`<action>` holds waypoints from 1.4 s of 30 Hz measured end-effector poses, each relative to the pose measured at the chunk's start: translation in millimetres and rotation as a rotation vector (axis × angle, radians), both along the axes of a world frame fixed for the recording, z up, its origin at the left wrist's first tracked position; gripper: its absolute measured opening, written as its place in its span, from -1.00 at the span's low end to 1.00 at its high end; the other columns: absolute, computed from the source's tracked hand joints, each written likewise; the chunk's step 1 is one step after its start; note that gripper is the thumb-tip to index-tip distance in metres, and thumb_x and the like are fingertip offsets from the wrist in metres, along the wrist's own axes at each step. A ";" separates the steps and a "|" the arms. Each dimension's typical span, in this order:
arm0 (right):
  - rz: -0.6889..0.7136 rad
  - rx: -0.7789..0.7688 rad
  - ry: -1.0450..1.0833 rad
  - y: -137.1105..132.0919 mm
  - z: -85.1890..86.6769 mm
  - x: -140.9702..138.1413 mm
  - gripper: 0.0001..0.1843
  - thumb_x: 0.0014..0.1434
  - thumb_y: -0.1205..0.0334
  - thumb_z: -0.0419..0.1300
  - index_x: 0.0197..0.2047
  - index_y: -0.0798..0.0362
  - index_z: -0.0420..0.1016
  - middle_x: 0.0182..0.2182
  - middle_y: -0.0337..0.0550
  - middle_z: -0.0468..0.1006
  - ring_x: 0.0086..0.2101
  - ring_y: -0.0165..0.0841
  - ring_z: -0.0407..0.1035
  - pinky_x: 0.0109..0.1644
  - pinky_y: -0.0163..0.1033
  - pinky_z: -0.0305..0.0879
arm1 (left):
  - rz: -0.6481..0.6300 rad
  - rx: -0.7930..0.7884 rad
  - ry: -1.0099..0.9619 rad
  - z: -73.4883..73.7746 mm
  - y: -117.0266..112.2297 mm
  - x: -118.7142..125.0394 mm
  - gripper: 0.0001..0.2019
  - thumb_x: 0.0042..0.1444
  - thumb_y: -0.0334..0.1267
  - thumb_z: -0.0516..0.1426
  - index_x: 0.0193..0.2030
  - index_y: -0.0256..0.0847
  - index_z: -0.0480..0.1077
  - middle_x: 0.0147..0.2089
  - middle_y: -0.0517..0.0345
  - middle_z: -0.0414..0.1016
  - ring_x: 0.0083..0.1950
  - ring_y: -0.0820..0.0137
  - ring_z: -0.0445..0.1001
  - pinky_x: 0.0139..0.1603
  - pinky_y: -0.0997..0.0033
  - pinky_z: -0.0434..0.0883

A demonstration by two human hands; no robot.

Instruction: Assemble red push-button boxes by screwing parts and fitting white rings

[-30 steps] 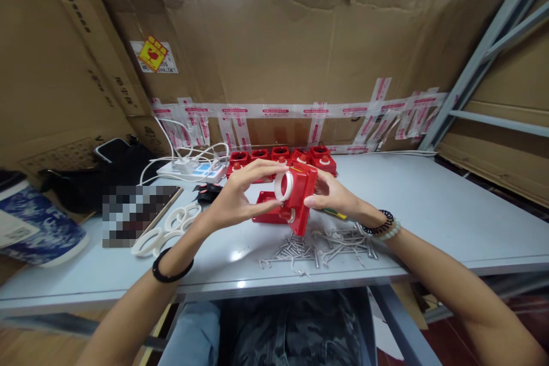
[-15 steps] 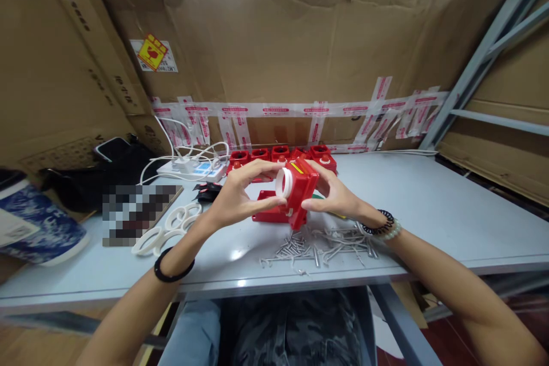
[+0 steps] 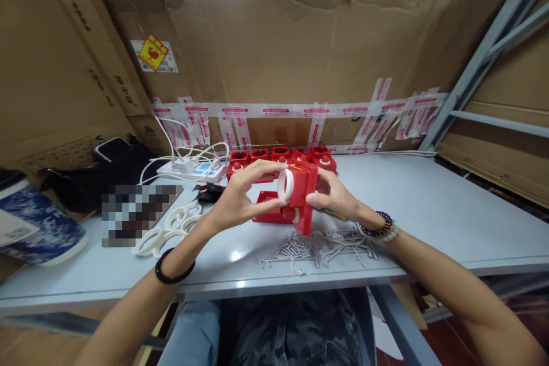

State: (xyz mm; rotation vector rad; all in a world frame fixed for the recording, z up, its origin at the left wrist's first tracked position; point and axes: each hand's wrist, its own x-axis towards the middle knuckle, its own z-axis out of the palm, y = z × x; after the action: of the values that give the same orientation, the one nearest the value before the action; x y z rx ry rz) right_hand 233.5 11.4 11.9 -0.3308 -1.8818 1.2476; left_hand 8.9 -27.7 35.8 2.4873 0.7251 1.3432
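Red housing [image 3: 305, 197]: held up in the air over the bench [image 3: 429, 206], above and just behind the screw heap [image 3: 295, 247]; a glossy, bright red body is seen, backed by a flat square plate that is tilted nearly edge-on, with one corner pointed down
Yellow mark [image 3: 297, 167]: borne along the upper side of the red housing; too small to be read
White ring [image 3: 285, 185]: held at the left-facing front of the red housing, its open round seen at a slant; whether it is fitted around the front or only laid against it cannot be told
Red knob [image 3: 290, 213]: seen below the white ring, with a pale collar at its base
Left hand [image 3: 240, 197]: thumb and fingers closed on the rim of the white ring, from below and above
Right hand [image 3: 337, 197]: clamped on the plate of the red housing, the thumb laid on its near side, the fingers mostly hidden behind
Red tray [image 3: 266, 211]: laid on the bench behind the screw heap, partly covered by the red housing
Row of red housings [image 3: 281, 152]: lined up well behind the screw heap, dark round openings and knobs shown
Loose white rings [image 3: 148, 240]: lain overlapping to the left of the screw heap
Power strip [image 3: 210, 170]: set behind and left of the screw heap, with white cables plugged in
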 end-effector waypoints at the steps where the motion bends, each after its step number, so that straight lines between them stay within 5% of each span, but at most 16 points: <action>1: 0.020 -0.033 0.006 1.7 -0.9 0.0 -0.43 0.02 0.12 0.30 0.11 0.01 0.37 -0.03 -0.05 0.52 -0.07 -0.24 0.43 0.08 -0.04 0.30 | -0.002 0.046 0.031 1.1 -0.6 -0.1 -0.51 0.03 -0.24 0.29 0.13 -0.15 0.34 0.09 -0.07 0.44 0.12 0.21 0.41 0.14 0.14 0.42; 5: 0.056 -0.138 0.004 6.7 -3.8 0.4 -0.53 0.09 0.05 0.22 0.04 0.05 0.46 -0.07 -0.05 0.54 -0.13 -0.27 0.45 0.05 -0.07 0.32 | -0.038 0.127 0.082 1.7 -1.0 -0.3 -0.57 0.14 -0.34 0.20 0.16 -0.11 0.31 0.18 -0.04 0.38 0.23 0.21 0.32 0.24 0.06 0.31; 10: 0.062 -0.179 0.013 4.8 -3.6 -1.2 -0.55 0.10 0.11 0.23 0.07 0.01 0.44 -0.11 -0.10 0.55 -0.17 -0.33 0.45 -0.02 -0.16 0.34 | -0.020 0.031 -0.042 -1.6 1.4 -1.3 -0.28 -0.02 -0.21 0.33 0.28 -0.08 0.16 0.27 -0.10 0.25 0.22 0.13 0.30 0.15 0.10 0.38; 15: 0.032 -0.182 0.005 0.5 -0.8 -4.9 -0.47 0.03 0.08 0.27 0.07 0.06 0.43 -0.12 -0.06 0.55 -0.18 -0.32 0.44 0.02 -0.14 0.32 | 0.065 -0.025 -0.031 0.2 -0.5 1.2 -0.60 0.08 -0.22 0.26 0.07 -0.18 0.38 -0.03 -0.02 0.46 -0.02 0.27 0.45 0.00 0.23 0.44; 21: 0.035 -0.307 0.013 -1.6 0.1 -6.2 -0.51 0.02 -0.01 0.24 -0.05 0.11 0.48 -0.24 -0.07 0.57 -0.32 -0.35 0.44 -0.12 -0.17 0.35 | -0.041 0.086 0.038 1.6 -0.8 1.8 -0.62 0.08 -0.34 0.24 0.06 -0.14 0.39 0.09 -0.03 0.41 0.15 0.24 0.37 0.18 0.17 0.34; 24: 0.037 -0.360 0.012 -3.6 1.4 -7.2 -0.51 0.00 -0.03 0.25 -0.07 0.13 0.48 -0.27 -0.07 0.57 -0.33 -0.34 0.44 -0.13 -0.17 0.35 | -0.054 0.035 -0.004 -0.7 1.1 1.2 -0.48 0.04 -0.29 0.28 0.16 -0.12 0.31 0.17 -0.05 0.35 0.21 0.19 0.31 0.18 0.17 0.34; 26: 0.040 -0.348 0.002 -3.8 1.1 -7.7 -0.50 0.00 -0.03 0.25 -0.06 0.13 0.48 -0.26 -0.07 0.57 -0.32 -0.34 0.44 -0.13 -0.17 0.35 | -0.027 -0.029 -0.030 -2.3 2.0 1.0 -0.39 0.01 -0.24 0.31 0.21 -0.12 0.25 0.18 -0.08 0.33 0.17 0.19 0.35 0.12 0.18 0.39; 30: 0.057 -0.303 0.012 -1.5 -2.1 -7.6 -0.51 0.03 0.02 0.26 -0.01 0.10 0.46 -0.17 -0.06 0.55 -0.23 -0.34 0.44 -0.08 -0.19 0.34 | 0.037 -0.105 -0.016 -3.3 2.0 0.7 -0.54 0.09 -0.22 0.24 0.14 -0.17 0.32 0.01 -0.03 0.44 -0.03 0.28 0.46 0.01 0.23 0.44; 35: 0.053 -0.312 0.006 -2.7 -1.4 -7.2 -0.50 0.01 0.00 0.26 -0.03 0.10 0.47 -0.21 -0.07 0.56 -0.25 -0.33 0.45 -0.12 -0.20 0.36 | -0.028 -0.004 0.017 -0.8 1.7 -1.3 -0.55 0.02 -0.25 0.29 0.08 -0.15 0.37 0.07 -0.04 0.41 0.11 0.24 0.37 0.06 0.24 0.41; 42: 0.073 -0.300 -0.019 -4.2 1.2 -6.5 -0.45 -0.03 -0.04 0.29 -0.03 0.11 0.44 -0.24 -0.08 0.57 -0.30 -0.33 0.46 -0.11 -0.15 0.40 | 0.019 0.074 -0.020 -0.7 -1.3 2.3 -0.56 -0.03 -0.26 0.32 0.03 -0.16 0.41 0.01 -0.02 0.45 0.04 0.26 0.41 -0.03 0.29 0.44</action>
State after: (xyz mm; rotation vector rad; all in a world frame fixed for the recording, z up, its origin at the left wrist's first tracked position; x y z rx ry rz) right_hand 227.0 7.1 13.1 -0.4361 -1.7343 1.5855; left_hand 11.2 -29.0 35.1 2.5257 0.7090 1.4247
